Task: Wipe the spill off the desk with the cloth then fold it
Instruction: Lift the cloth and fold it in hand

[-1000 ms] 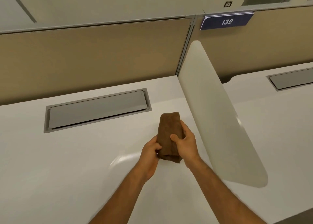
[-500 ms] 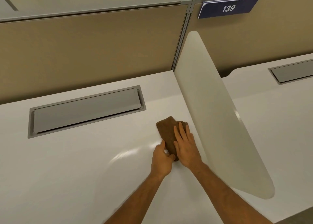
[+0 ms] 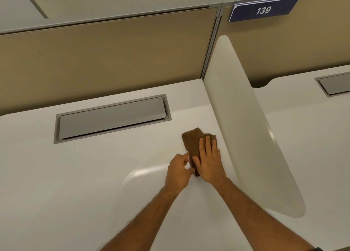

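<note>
A folded brown cloth (image 3: 192, 140) lies flat on the white desk (image 3: 85, 175), close to the divider. My right hand (image 3: 209, 160) rests palm down on the cloth's near half, fingers spread and pressing it. My left hand (image 3: 179, 172) sits beside it on the left, its fingertips touching the cloth's near left edge. No spill shows on the desk surface; only a pale glare streak lies left of my hands.
A white curved divider panel (image 3: 246, 129) stands right of the cloth. A grey cable hatch (image 3: 111, 117) is set into the desk at the back. Tan partition walls (image 3: 106, 61) rise behind, with a blue sign 139 (image 3: 263, 10). A neighbouring desk (image 3: 312, 137) lies at right.
One second ago both hands held the folded cloth lifted. It then came down on the desk, and my right hand now lies flat on top of it.
</note>
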Available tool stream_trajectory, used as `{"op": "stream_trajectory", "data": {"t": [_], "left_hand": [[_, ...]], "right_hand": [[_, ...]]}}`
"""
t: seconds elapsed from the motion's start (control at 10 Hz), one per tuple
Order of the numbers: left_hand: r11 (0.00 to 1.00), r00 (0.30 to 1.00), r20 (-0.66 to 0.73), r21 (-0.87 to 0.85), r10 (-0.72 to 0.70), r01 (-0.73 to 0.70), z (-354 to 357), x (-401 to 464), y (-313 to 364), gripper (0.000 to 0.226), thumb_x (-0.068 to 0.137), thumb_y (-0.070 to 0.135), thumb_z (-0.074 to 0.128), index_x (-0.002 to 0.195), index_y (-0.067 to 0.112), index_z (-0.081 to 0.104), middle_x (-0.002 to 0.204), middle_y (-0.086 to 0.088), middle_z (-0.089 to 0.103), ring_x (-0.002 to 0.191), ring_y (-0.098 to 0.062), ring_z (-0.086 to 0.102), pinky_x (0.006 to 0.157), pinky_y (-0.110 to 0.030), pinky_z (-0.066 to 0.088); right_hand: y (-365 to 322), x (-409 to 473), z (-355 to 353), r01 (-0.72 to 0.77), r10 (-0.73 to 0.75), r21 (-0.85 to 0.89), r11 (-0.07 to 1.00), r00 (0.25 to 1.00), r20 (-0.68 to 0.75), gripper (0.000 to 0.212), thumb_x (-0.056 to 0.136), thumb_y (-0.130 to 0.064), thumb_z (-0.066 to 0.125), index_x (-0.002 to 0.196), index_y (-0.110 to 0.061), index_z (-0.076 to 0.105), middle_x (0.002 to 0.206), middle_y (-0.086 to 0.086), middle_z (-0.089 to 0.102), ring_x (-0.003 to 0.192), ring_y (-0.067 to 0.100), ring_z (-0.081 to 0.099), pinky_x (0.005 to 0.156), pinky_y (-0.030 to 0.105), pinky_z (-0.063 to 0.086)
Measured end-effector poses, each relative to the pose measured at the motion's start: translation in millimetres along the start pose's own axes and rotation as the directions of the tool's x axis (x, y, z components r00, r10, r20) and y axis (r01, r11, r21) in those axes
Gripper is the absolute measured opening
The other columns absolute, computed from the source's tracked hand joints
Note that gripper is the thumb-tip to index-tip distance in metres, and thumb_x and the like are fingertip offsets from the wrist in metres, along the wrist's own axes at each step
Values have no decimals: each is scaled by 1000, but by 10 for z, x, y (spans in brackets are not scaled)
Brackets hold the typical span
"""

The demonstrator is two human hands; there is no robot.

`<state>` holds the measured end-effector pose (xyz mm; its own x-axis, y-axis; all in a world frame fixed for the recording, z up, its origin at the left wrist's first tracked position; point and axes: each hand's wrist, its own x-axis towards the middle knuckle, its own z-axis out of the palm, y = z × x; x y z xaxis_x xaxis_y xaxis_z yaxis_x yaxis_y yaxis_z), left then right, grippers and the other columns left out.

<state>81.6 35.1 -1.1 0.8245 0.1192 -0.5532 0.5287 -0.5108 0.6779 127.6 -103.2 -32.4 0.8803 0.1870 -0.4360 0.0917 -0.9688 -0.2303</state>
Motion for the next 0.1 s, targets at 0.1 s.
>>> {"op": "stream_trajectory", "data": {"t": [0.1], "left_hand": [[999, 998, -55, 16, 36, -35, -168, -158, 23, 63, 95, 21, 76, 152, 18, 50, 145, 0, 59, 132, -21, 57, 112, -31, 45]], "right_hand": [[-56, -97, -79, 41, -41, -4, 999, 999, -27, 78, 106, -46, 39, 162, -12, -2, 171, 18, -5, 157, 39, -5, 126, 51, 5]]}}
